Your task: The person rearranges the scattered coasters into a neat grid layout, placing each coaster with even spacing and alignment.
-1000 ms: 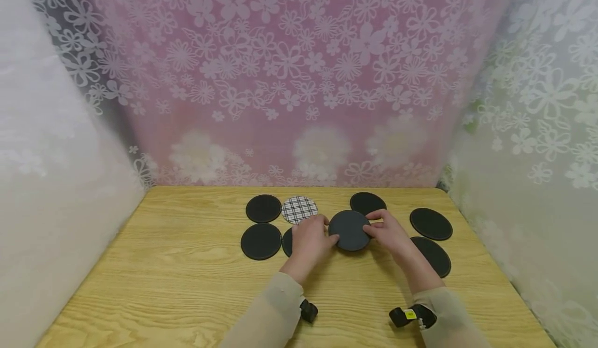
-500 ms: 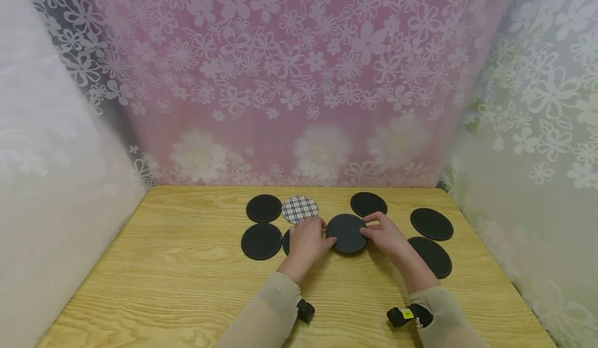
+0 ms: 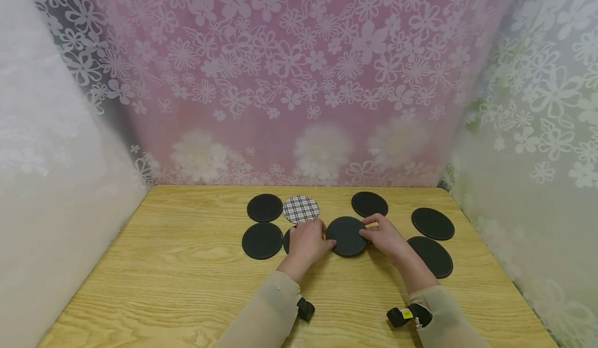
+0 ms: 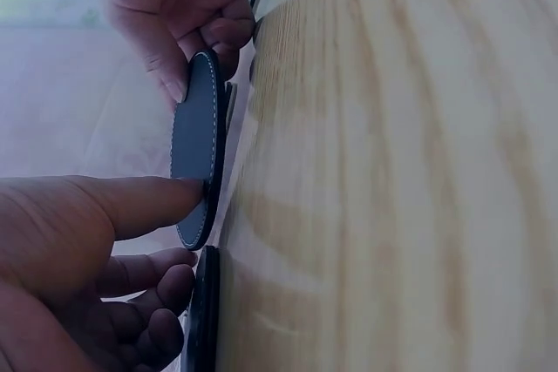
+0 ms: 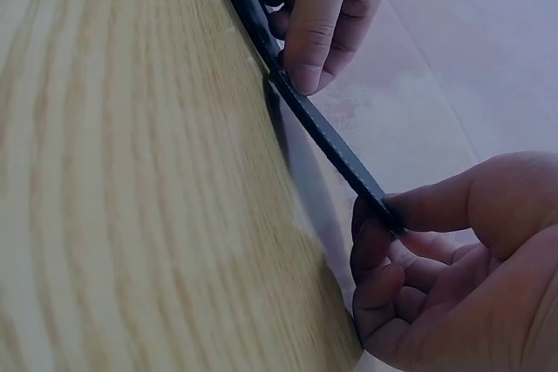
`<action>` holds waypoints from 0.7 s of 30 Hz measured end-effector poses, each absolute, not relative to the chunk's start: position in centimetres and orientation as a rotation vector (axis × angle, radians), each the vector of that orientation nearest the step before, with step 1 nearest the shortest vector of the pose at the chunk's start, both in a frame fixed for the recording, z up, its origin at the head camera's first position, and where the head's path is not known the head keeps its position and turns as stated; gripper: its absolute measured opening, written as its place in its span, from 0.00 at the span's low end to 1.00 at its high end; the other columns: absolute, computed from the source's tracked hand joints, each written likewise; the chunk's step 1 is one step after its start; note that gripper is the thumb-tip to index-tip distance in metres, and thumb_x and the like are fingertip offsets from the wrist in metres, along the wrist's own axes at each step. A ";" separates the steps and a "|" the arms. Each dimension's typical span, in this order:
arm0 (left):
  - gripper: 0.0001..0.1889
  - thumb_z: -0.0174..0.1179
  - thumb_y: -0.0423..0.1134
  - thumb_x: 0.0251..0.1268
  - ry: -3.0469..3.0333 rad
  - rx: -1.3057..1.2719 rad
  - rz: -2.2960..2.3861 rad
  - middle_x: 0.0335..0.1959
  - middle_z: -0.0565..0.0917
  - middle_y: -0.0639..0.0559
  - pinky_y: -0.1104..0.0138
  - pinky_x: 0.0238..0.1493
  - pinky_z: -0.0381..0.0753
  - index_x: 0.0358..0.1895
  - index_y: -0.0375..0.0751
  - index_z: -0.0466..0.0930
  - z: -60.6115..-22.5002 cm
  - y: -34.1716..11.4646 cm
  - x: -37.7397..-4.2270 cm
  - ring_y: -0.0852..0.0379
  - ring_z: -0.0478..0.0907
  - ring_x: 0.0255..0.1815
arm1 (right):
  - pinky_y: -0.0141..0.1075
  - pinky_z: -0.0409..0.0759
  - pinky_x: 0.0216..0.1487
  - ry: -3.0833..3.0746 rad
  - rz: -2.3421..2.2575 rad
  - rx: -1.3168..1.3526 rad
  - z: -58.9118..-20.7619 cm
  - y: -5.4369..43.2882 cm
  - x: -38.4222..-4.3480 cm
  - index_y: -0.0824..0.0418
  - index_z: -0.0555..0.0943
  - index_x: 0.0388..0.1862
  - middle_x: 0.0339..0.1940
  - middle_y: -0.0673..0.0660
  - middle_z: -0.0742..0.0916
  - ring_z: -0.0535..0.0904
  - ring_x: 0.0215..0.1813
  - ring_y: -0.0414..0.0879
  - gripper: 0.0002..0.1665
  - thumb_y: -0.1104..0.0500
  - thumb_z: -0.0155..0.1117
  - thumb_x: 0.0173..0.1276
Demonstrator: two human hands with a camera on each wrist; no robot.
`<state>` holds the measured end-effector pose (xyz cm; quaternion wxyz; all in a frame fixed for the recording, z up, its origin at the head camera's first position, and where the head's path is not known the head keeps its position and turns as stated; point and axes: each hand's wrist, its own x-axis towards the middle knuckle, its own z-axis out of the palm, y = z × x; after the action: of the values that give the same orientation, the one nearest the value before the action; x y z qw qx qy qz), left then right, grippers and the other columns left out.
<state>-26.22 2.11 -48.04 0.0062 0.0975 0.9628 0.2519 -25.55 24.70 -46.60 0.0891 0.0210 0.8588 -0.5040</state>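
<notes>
A round black coaster [image 3: 347,236] with pale stitching round its rim is held between both hands, close over the wooden table. My left hand [image 3: 308,243] pinches its left edge, thumb on top. On the opposite edge my right hand [image 3: 386,238] has thumb and fingers pinching the rim; the right wrist view shows the coaster [image 5: 336,150] slanting, with this side raised off the tabletop. Under my left hand lies another black coaster [image 3: 286,241], mostly hidden. Just beyond that hand is a coaster with a black-and-white check [image 3: 301,209].
Two black coasters lie at the left, one far [image 3: 264,208] and one nearer [image 3: 262,240]. Another black coaster [image 3: 369,204] lies behind the right hand. Farther right are two more, a far one [image 3: 433,223] and one [image 3: 434,259] partly behind the right forearm. A floral curtain [image 3: 299,78] hangs behind the table.
Both hands have brought the held coaster slightly left and nearer the person, and lower toward the table. The other coasters lie where they were.
</notes>
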 end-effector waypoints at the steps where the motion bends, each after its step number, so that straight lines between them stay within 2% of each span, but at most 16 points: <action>1: 0.19 0.80 0.55 0.67 3.011 0.307 0.784 0.41 0.85 0.55 0.49 0.54 0.75 0.51 0.47 0.90 -48.0 2.1 -26.2 0.48 0.82 0.46 | 0.47 0.80 0.52 2.555 -1.494 0.058 -46.6 24.7 -25.5 0.71 0.71 0.71 0.59 0.73 0.86 0.86 0.54 0.57 0.21 0.64 0.63 0.86; 7: 0.19 0.81 0.54 0.67 3.011 0.321 0.777 0.43 0.86 0.53 0.49 0.55 0.76 0.51 0.47 0.91 -47.9 2.0 -26.1 0.47 0.82 0.48 | 0.46 0.79 0.50 2.556 -1.477 0.045 -46.6 24.7 -25.4 0.70 0.72 0.70 0.60 0.73 0.85 0.85 0.54 0.58 0.21 0.63 0.62 0.86; 14: 0.18 0.81 0.54 0.67 3.020 0.338 0.765 0.42 0.86 0.54 0.53 0.50 0.75 0.50 0.47 0.91 -48.1 2.0 -26.2 0.49 0.82 0.45 | 0.43 0.79 0.48 2.665 -1.364 0.022 -47.0 24.7 -25.6 0.72 0.77 0.65 0.51 0.65 0.85 0.81 0.52 0.56 0.18 0.64 0.65 0.84; 21: 0.19 0.81 0.54 0.67 3.027 0.353 0.752 0.42 0.86 0.53 0.54 0.49 0.74 0.51 0.47 0.91 -48.1 1.9 -26.2 0.49 0.82 0.45 | 0.49 0.80 0.54 2.741 -1.256 -0.005 -47.0 24.6 -25.4 0.72 0.81 0.62 0.51 0.63 0.84 0.81 0.52 0.56 0.17 0.62 0.68 0.83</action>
<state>-26.25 1.91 -48.13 0.0014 0.1125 0.9644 0.2395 -25.44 24.58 -47.04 0.0633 -0.0018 0.9073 -0.4158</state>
